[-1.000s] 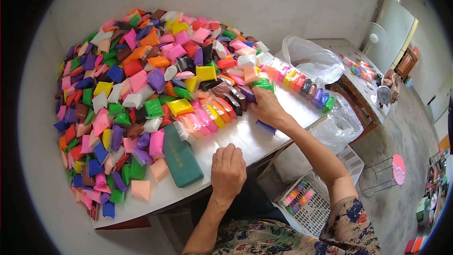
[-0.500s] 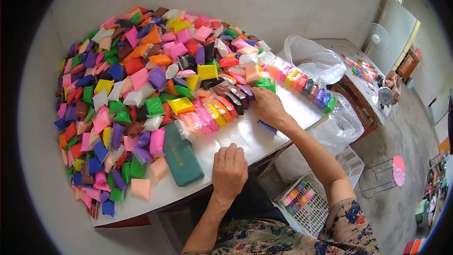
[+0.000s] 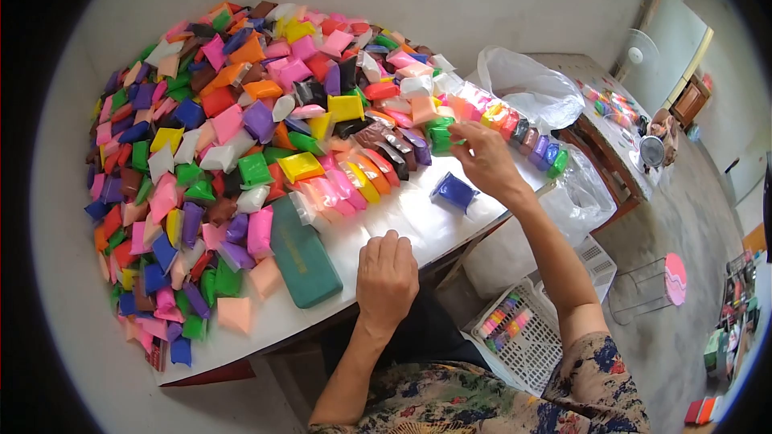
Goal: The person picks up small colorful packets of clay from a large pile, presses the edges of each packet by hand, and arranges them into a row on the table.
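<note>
My right hand [image 3: 484, 159] is over the white table, its thumb and fingertips slightly apart at the right edge of a green packet [image 3: 439, 135]. Just below it, a dark blue packet [image 3: 454, 192] lies flat on the table. To the left, a purple packet [image 3: 416, 146] ends a slanting row of packets that runs down through black, orange and yellow [image 3: 363, 182] to pink. My left hand [image 3: 388, 280] rests closed at the table's front edge, knuckles up, with nothing showing in it. Left of it lies a green box [image 3: 304, 253].
A large heap of coloured packets [image 3: 229, 122] covers the table's left and back. Another packet row [image 3: 527, 141] is at the right, beside clear plastic bags [image 3: 531, 88]. Below the edge stands a white basket [image 3: 527, 345] holding packets. A pink-topped stool [image 3: 675, 279] is farther right.
My right hand has moved off the purple end of the row, slightly right and up. The blue packet, earlier mostly hidden and edge-on, now shows its broad face. My left hand has stayed put.
</note>
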Motion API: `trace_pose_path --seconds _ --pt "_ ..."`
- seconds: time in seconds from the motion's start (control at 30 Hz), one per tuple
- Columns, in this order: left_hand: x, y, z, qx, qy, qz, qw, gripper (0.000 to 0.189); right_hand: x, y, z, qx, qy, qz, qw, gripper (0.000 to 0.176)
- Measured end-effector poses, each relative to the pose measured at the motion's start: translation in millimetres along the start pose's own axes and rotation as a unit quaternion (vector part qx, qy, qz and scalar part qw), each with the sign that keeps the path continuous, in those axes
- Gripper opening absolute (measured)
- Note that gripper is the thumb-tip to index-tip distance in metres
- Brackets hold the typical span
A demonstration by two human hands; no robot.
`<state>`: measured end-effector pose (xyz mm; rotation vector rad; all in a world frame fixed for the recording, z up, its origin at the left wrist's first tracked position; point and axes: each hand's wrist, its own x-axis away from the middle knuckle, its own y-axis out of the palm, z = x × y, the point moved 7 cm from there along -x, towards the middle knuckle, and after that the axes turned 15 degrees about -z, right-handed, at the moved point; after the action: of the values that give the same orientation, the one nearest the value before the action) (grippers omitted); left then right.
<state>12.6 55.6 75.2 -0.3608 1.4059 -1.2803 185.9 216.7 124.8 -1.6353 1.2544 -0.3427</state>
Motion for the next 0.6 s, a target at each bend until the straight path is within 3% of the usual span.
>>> trace_pose_path --seconds 0.13,0.4,0.5,0.6 --pt "0.4 0.7 -0.8 0.002 0.003 0.009 1.0 0.023 42.5 -7.8 -5.8 -0.014 0.091 -0.037 0.995 0.027" --pt "-1.2 -0.9 -0.3 -0.008 0.009 0.014 1.0 0.018 80.5 22.5 -40.1 0.048 -0.001 -0.016 0.999 0.041" --pt "-1.0 -3.7 -0.4 0.018 0.0 0.013 1.0 0.016 78.6 30.4 -40.2 -0.011 -0.106 -0.058 0.993 0.043" --pt "-2.6 -7.4 -1.3 0.043 -0.007 0.018 0.999 0.014 79.0 29.2 -40.9 -0.02 -0.067 -0.079 0.994 0.042"
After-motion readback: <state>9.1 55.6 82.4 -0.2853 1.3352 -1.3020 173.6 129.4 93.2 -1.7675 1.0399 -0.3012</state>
